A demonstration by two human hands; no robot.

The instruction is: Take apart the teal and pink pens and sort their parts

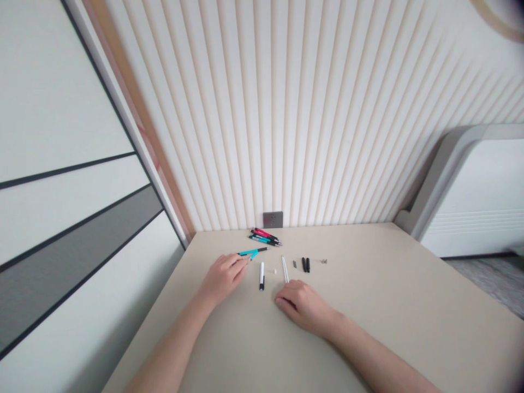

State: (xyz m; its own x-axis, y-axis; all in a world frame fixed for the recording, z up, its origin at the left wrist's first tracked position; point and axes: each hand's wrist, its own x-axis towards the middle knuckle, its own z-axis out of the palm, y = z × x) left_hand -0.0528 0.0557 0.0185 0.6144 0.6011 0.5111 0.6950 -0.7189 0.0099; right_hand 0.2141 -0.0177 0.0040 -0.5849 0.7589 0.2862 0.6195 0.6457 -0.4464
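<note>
Left hand (223, 278) pinching teal-and-black pen (254, 252), right hand (301, 307) beside thin white tube (285, 269)

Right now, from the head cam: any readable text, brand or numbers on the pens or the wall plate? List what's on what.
No text can be read.
Bunched pens: any print is too small to read.
Teal-and-black pen at the left hand: too small and blurred to tell.
White barrel: no legible marks.
Grey wall plate: no legible marks.
</note>
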